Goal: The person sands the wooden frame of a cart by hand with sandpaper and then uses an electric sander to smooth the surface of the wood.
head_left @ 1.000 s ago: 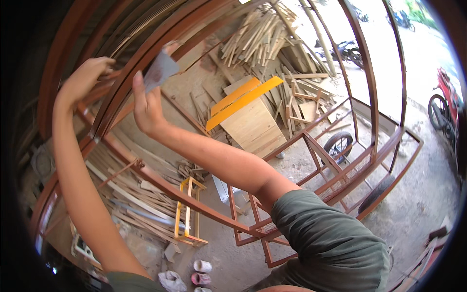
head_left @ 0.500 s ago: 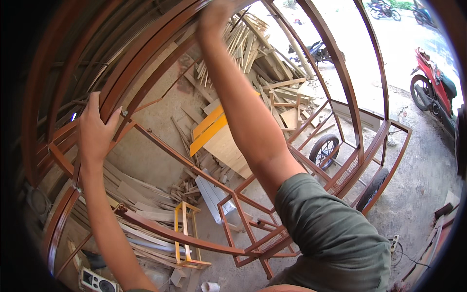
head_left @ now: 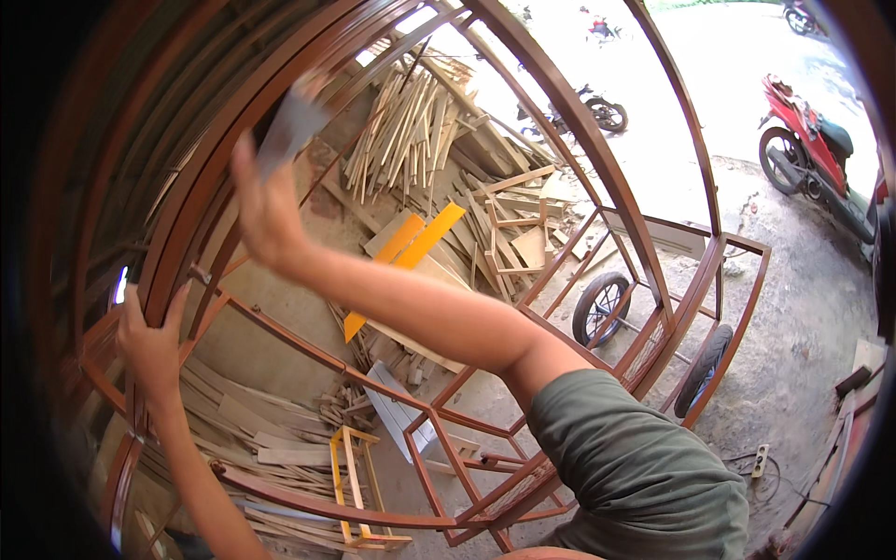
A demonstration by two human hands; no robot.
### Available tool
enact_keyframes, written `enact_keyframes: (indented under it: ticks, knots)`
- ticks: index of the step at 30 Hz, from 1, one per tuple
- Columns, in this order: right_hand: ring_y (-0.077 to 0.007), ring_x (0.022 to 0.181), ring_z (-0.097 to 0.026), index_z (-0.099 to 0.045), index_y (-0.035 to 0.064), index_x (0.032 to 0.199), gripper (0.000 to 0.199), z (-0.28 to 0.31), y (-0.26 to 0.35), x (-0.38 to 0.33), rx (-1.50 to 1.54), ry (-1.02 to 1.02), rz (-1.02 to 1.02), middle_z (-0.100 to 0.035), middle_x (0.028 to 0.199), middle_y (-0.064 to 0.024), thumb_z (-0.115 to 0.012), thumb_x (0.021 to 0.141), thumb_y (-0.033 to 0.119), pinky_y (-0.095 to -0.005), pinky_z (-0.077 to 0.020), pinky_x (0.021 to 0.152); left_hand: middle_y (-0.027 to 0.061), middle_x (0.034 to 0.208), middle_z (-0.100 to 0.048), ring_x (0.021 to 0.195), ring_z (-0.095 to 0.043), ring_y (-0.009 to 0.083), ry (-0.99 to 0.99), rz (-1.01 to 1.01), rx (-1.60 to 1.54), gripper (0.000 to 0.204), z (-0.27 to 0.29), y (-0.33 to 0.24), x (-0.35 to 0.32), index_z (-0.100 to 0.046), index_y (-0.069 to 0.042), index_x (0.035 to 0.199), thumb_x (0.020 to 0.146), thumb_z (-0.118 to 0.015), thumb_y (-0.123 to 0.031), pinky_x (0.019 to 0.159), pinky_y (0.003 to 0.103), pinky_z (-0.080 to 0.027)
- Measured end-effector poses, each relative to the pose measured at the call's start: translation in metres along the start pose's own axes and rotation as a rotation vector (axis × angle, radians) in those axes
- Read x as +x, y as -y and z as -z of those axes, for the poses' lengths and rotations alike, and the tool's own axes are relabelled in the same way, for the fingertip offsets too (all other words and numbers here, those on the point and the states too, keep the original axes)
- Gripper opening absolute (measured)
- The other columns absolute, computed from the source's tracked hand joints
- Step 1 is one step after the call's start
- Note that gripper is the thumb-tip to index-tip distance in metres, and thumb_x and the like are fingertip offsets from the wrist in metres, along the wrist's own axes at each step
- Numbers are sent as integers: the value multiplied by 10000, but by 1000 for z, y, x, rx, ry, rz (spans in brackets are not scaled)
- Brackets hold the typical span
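A large reddish-brown frame (head_left: pixel 551 65) of bars surrounds me, with two spoked wheels at its right. My left hand (head_left: pixel 152 355) is closed round an upright bar on the left, its thumb and a finger showing on either side. Higher up, my right hand (head_left: pixel 269 210) is at the frame's long upper beam (head_left: pixel 210 140). It holds a thin grey sheet (head_left: pixel 297 131), smeared by motion, against or close to that beam. Whether the sheet touches the beam I cannot tell.
Beyond the frame lie a heap of wooden strips (head_left: pixel 406 140), yellow boards (head_left: pixel 406 257) and a small yellow wooden frame (head_left: pixel 353 485). Planks cover the floor at lower left. A red motorbike (head_left: pixel 807 140) stands at right, and a power strip (head_left: pixel 760 462) with a cable lies on the ground.
My right hand has come down and left along the upper beam, and the grey sheet now shows in it. My left hand keeps its grip on the bar. The view has shifted slightly.
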State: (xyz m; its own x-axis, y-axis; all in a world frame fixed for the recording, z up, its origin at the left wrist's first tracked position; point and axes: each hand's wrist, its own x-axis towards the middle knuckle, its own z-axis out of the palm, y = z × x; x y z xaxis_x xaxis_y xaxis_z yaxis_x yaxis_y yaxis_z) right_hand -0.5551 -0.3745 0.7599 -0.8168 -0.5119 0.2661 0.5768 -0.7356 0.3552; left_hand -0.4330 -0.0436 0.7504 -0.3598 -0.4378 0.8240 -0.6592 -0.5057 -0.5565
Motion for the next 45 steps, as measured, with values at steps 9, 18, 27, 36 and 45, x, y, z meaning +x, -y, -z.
enact_keyframes:
  ticks: [9, 18, 27, 36, 45]
  knots:
    - [-319, 1587, 54, 166, 39, 1618, 812, 9, 63, -58, -246, 272, -91, 99, 1708, -221, -437, 1083, 134, -396, 15, 1276, 187, 896, -718, 818, -718, 367, -86, -60, -13, 467, -5, -6, 5, -626, 14, 1073, 901, -795, -386, 678, 452, -550]
    - [-391, 1573, -12, 29, -90, 1597, 751, 28, 52, 16, -294, 246, -198, 44, 1685, -298, -282, 1116, 394, -518, -66, 1276, 204, 965, -715, 892, -712, 392, -29, -1, -46, 448, -4, -8, 1, -617, 17, 1127, 903, -796, -328, 732, 463, -544]
    - [-345, 1580, 37, 129, -28, 1600, 838, 8, 58, 2, -23, 91, -314, 65, 1696, -249, -348, 1108, 455, -404, -3, 1277, 224, 981, -706, 911, -703, 408, -15, 12, -55, 444, -3, -8, 2, -611, 24, 1131, 882, -818, -280, 743, 472, -540]
    - [-348, 1582, -17, 48, -94, 1594, 832, 22, 47, 4, -207, 211, -337, -27, 1687, -279, -305, 1113, 486, -390, -52, 1281, 215, 1018, -713, 964, -711, 396, -18, 12, -86, 436, -8, -6, 5, -617, 15, 1188, 901, -801, -258, 771, 468, -551]
    - [-351, 1547, -181, -79, -108, 1581, 808, 18, 45, 25, -234, 52, -313, -170, 1656, -295, -291, 1112, 516, -381, -116, 1270, 225, 1037, -715, 968, -713, 405, 13, 42, -79, 423, -7, -1, 1, -614, 11, 1200, 942, -759, -291, 746, 467, -546]
